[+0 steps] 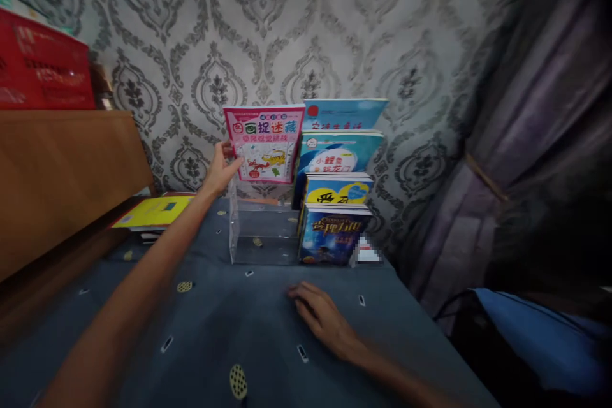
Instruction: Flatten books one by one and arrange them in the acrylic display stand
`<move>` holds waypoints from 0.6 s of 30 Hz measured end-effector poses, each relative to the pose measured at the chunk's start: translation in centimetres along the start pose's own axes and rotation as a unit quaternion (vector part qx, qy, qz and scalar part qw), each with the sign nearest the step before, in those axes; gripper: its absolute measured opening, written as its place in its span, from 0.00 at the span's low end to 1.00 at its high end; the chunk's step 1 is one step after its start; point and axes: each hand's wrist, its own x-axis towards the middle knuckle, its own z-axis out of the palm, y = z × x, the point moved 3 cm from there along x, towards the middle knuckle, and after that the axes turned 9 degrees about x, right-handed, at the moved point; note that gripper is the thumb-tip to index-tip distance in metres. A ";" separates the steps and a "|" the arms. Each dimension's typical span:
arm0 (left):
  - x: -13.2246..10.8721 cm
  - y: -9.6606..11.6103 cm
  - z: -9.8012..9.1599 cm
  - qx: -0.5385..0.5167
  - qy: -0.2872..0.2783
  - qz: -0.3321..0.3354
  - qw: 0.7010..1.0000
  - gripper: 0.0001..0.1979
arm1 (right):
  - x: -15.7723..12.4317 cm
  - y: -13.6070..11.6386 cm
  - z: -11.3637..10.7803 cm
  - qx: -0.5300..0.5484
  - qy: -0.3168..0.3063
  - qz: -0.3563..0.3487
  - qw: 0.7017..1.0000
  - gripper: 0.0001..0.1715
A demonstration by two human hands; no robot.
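My left hand (222, 169) is closed on the left edge of a pink picture book (264, 143), thumb in front of the cover. The book stands upright at the top back of a clear acrylic book rack (265, 252). My right hand (322, 319) is low over the dark cloth in front of the rack, its fingers loosely bent and holding nothing. On the rack's right side stand a dark blue book (332, 236), a yellow and blue book (337, 191), a teal book (339, 154) and a light blue book (344, 113), in rising steps.
A dark patterned tablecloth (201, 338) covers the table. Yellow-covered books (157, 210) lie stacked at the left, beside a wooden panel (67, 172) with a red box (45, 64) above it. A tied curtain (459, 223) hangs on the right; a blue item (540, 331) lies below it.
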 end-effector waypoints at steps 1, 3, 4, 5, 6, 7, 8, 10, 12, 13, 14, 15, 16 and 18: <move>-1.4 -0.5 -0.7 0.055 0.024 -0.001 0.998 0.27 | 0.0 0.0 0.4 0.009 0.001 -0.003 1.000 0.19; -4.8 -1.8 -2.4 0.176 0.041 0.004 0.984 0.24 | -0.1 -0.1 1.3 0.027 0.001 -0.008 1.000 0.19; -6.7 -2.6 -3.3 0.242 0.031 0.004 0.970 0.23 | -0.2 -0.2 1.7 0.034 0.003 -0.008 0.999 0.18; -8.5 -3.6 -4.3 0.309 0.008 -0.005 0.951 0.22 | -0.2 -0.3 2.1 0.040 0.007 -0.008 0.999 0.18; -10.2 -4.7 -5.4 0.373 -0.022 -0.026 0.927 0.24 | -0.3 -0.5 2.3 0.046 0.011 -0.009 0.999 0.18; -11.7 -5.9 -6.5 0.432 -0.059 -0.051 0.898 0.27 | -0.3 -0.6 2.5 0.053 0.015 -0.011 0.998 0.17; -12.9 -7.1 -7.7 0.488 -0.093 -0.080 0.864 0.32 | -0.3 -0.8 2.6 0.061 0.018 -0.014 0.998 0.17; -14.7 -9.5 -10.1 0.567 -0.159 -0.149 0.794 0.41 | -0.3 -1.1 2.5 0.076 0.020 -0.014 0.997 0.16; -15.5 -11.0 -11.8 0.596 -0.221 -0.166 0.754 0.41 | -0.1 -1.4 2.3 0.087 0.020 -0.008 0.996 0.16; -15.7 -11.4 -12.3 0.602 -0.238 -0.165 0.744 0.39 | 0.0 -1.5 2.2 0.091 0.020 -0.004 0.996 0.16; -15.7 -11.6 -12.6 0.604 -0.247 -0.161 0.740 0.36 | 0.0 -1.7 2.1 0.093 0.018 -0.002 0.996 0.16; -15.7 -11.6 -12.8 0.605 -0.250 -0.159 0.740 0.33 | 0.1 -1.8 2.0 0.095 0.017 -0.001 0.995 0.16; -15.6 -11.4 -12.9 0.606 -0.247 -0.159 0.740 0.30 | 0.1 -2.0 2.0 0.098 0.016 -0.002 0.995 0.16; -15.6 -10.9 -12.9 0.609 -0.241 -0.165 0.738 0.24 | 0.0 -2.2 2.0 0.102 0.011 -0.007 0.995 0.16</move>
